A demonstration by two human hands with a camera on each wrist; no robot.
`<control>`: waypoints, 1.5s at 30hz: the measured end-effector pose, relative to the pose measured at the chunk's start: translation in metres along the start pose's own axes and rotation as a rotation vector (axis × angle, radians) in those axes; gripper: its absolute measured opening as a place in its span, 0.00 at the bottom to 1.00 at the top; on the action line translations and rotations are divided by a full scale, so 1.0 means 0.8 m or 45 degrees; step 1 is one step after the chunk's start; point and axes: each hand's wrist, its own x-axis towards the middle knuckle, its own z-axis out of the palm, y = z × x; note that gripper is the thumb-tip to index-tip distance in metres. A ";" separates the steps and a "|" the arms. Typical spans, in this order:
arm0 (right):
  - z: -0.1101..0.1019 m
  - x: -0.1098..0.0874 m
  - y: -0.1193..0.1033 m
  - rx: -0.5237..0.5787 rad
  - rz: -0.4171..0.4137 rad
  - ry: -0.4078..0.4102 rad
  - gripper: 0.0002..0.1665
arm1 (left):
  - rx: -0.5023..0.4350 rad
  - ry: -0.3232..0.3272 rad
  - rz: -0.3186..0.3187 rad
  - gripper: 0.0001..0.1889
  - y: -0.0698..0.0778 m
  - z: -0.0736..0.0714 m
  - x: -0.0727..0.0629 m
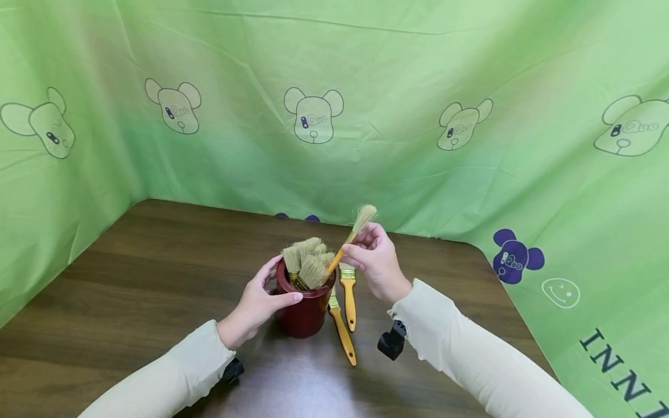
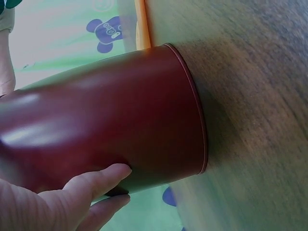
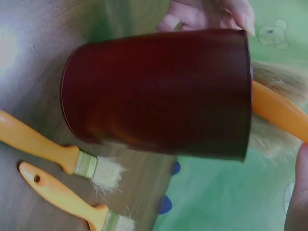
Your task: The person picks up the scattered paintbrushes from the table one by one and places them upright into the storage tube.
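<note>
Head view: I have the right hand [image 1: 380, 261] pinching an orange-handled, pale-bristled paintbrush [image 1: 350, 238], its handle slanting down and left to the right side of a dark red cylindrical container's [image 1: 302, 316] mouth; my left hand [image 1: 255, 305] grips the rim. Left wrist: fingertips touch the wall. Right wrist: the handle meets the mouth.

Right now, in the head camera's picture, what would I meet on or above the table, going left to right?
Left hand → red pot → two paintbrushes lying flat → right hand.
</note>
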 end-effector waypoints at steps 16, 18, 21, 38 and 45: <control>0.003 -0.006 0.021 -0.143 -0.046 -0.009 0.19 | 0.013 0.003 0.000 0.44 0.001 0.000 -0.001; 0.002 -0.006 0.021 -0.130 -0.049 -0.015 0.19 | 0.016 0.004 0.002 0.44 0.001 -0.001 -0.001; -0.001 -0.004 0.023 -0.109 -0.057 -0.003 0.17 | 0.022 0.003 0.002 0.44 0.002 -0.001 -0.001; -0.073 0.028 0.071 -0.814 0.275 0.194 0.27 | 0.031 0.002 -0.023 0.44 0.003 0.002 -0.002; -0.081 0.033 0.096 -0.914 0.281 0.177 0.28 | 0.027 0.006 -0.031 0.44 0.004 -0.002 -0.001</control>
